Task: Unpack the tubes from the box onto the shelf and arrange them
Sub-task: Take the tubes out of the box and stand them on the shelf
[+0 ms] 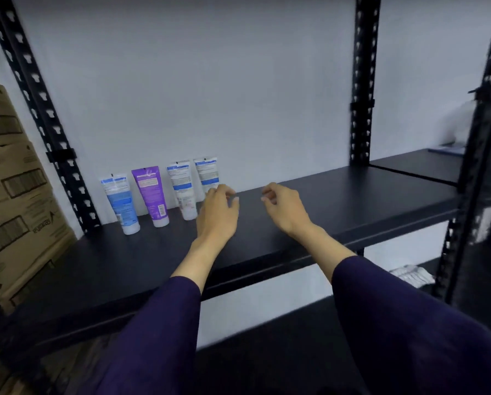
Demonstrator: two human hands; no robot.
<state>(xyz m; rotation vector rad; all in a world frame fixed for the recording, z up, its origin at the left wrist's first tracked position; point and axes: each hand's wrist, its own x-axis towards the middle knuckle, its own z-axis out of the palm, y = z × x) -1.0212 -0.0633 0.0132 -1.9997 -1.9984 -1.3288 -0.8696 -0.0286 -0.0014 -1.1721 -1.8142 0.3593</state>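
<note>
Several tubes stand cap-down in a row at the back left of the black shelf (338, 206): a blue and white tube (120, 202), a purple tube (151, 193), a white tube (181, 189) and a second white tube (206, 173). My left hand (217, 213) hovers just in front of the rightmost white tube, fingers loosely curled, and hides its lower part. I cannot see it holding anything. My right hand (284, 208) floats over the shelf further right, fingers apart and empty. No source box is visible.
Stacked cardboard cartons (16, 201) fill the left edge beside a black slotted upright (47, 115). Another upright (362, 81) rises at the back right. A lower shelf (281, 346) sits below, and a white ribbed object (412, 275) lies low at the right.
</note>
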